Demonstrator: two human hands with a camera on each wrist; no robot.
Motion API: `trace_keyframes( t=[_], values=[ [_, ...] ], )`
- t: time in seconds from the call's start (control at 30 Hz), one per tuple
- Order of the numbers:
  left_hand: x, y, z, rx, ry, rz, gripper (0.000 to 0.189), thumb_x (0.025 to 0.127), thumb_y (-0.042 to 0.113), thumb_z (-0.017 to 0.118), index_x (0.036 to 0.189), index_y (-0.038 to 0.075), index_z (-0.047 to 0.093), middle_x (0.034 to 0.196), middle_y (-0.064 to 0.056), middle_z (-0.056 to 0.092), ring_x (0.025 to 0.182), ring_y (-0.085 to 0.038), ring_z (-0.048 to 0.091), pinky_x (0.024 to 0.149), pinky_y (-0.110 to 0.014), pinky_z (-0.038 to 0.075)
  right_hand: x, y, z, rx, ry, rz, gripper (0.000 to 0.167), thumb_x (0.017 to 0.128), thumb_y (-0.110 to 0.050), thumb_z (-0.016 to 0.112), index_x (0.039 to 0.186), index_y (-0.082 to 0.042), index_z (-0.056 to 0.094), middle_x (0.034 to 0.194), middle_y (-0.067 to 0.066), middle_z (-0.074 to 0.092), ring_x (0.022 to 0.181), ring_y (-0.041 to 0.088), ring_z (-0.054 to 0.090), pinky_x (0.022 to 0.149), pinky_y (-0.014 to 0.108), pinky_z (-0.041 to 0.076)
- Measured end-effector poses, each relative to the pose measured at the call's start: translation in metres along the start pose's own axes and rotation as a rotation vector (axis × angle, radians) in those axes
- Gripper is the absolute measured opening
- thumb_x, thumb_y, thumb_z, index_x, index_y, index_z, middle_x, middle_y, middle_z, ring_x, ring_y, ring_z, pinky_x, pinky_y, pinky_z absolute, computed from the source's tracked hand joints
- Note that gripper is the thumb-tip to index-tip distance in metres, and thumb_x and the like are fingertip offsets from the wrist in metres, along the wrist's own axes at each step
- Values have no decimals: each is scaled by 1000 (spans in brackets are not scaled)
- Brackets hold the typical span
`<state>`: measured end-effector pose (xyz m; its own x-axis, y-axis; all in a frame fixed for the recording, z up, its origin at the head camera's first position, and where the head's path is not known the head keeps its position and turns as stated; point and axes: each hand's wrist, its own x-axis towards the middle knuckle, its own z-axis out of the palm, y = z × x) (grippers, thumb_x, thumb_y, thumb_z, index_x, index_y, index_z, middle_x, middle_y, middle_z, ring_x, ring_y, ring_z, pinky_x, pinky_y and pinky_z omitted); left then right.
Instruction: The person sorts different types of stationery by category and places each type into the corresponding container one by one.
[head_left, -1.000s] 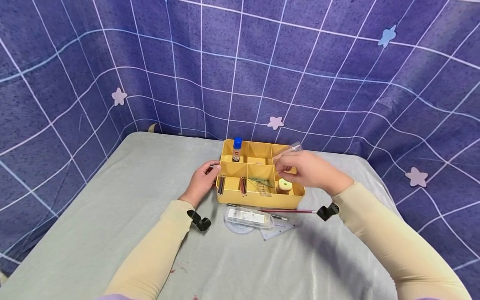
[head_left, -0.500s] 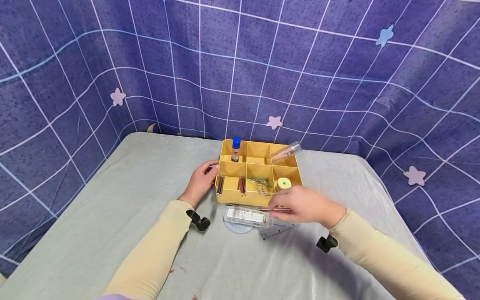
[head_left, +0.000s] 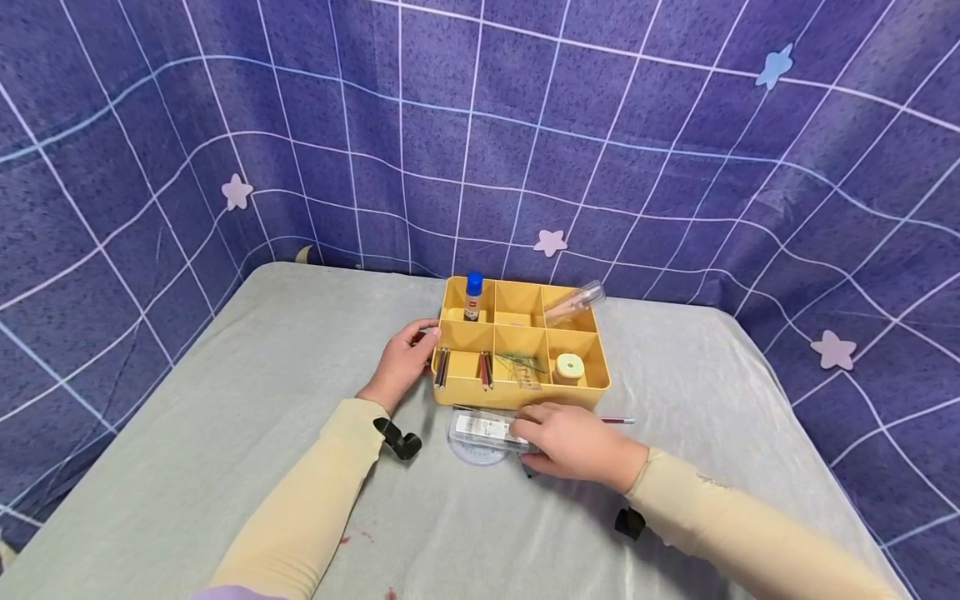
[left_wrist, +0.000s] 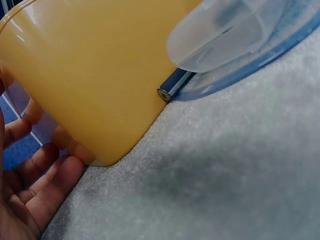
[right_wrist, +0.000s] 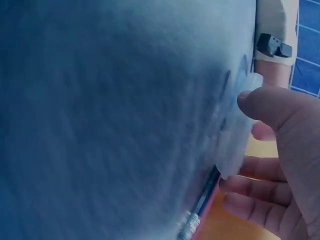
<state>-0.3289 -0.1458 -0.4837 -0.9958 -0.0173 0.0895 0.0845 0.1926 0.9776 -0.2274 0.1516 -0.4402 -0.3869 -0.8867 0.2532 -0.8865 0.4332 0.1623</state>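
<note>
The yellow six-compartment organizer (head_left: 476, 399) stands on the cloth-covered table. My left hand (head_left: 402, 367) rests its relaxed fingers against the organizer's left end, seen also in the left wrist view with the fingertips (left_wrist: 70, 172) touching the wall. In front of the organizer, my right hand (head_left: 576, 442) holds a translucent plastic case (head_left: 476, 427) with a white label by its right end. The right wrist view shows the thumb on one side of the case (right_wrist: 235, 145) and the fingers on the other. Under the case lie a clear protractor (head_left: 476, 456) and pencils (left_wrist: 176, 83).
Inside the organizer are a blue-capped glue stick (head_left: 473, 297), dark pencils (head_left: 442, 369), red and dark pencils (head_left: 485, 371), flat clear pieces (head_left: 527, 372), a pale-yellow-topped item (head_left: 569, 367) and a leaning clear tube (head_left: 581, 300). A red pencil (head_left: 619, 421) pokes out right of my right hand.
My right hand has come from the organizer's back right compartment down to the front and taken hold of the case. The clear tube stays leaning there. My left hand has not moved.
</note>
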Motion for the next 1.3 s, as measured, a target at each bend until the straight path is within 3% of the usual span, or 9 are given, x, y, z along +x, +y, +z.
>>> trace_keyframes(
  t=[0.23, 0.43, 0.77, 1.03, 1.17, 1.3],
  values=[
    [0, 1, 0, 7, -1, -10, 41, 101, 42, 59, 133, 17, 64, 105, -12, 59, 82, -21, 62, 66, -32, 58, 2, -2, 8, 17, 4, 47, 33, 84, -31, 81, 106, -16, 60, 103, 0, 66, 92, 17, 64, 84, 33, 55],
    [-1, 1, 0, -7, -6, -21, 41, 101, 43, 59, 133, 18, 64, 105, -12, 59, 83, -21, 63, 67, -32, 57, 1, -2, -1, 62, 52, 32, 32, 82, -29, 84, 104, -17, 64, 101, -2, 66, 93, 18, 63, 85, 33, 54],
    [-1, 1, -1, -9, -9, -20, 41, 101, 43, 60, 133, 18, 64, 104, -11, 60, 81, -20, 63, 66, -33, 58, -8, 5, -41, 217, 121, -102, 32, 82, -23, 83, 107, -14, 65, 110, 2, 69, 102, 18, 65, 92, 32, 55],
    [-3, 2, -1, -7, -9, -28, 40, 101, 44, 59, 132, 19, 64, 104, -11, 59, 82, -21, 63, 68, -36, 58, -19, 39, -78, 322, 260, -225, 26, 87, -23, 77, 107, -10, 66, 116, 10, 69, 103, 22, 66, 91, 33, 56],
    [-2, 2, -1, 4, -9, -28, 41, 101, 44, 59, 133, 19, 64, 104, -11, 59, 82, -21, 64, 67, -35, 57, -24, 62, -91, 350, 331, -183, 23, 89, -21, 74, 106, -8, 67, 114, 11, 70, 96, 21, 66, 83, 29, 56],
    [-3, 1, -1, 9, -8, -29, 41, 101, 44, 59, 133, 19, 63, 105, -11, 59, 83, -22, 64, 66, -33, 57, -31, 92, -94, 306, 338, -32, 27, 80, -15, 77, 105, -10, 68, 111, 7, 71, 89, 15, 63, 74, 26, 54]
  ],
)
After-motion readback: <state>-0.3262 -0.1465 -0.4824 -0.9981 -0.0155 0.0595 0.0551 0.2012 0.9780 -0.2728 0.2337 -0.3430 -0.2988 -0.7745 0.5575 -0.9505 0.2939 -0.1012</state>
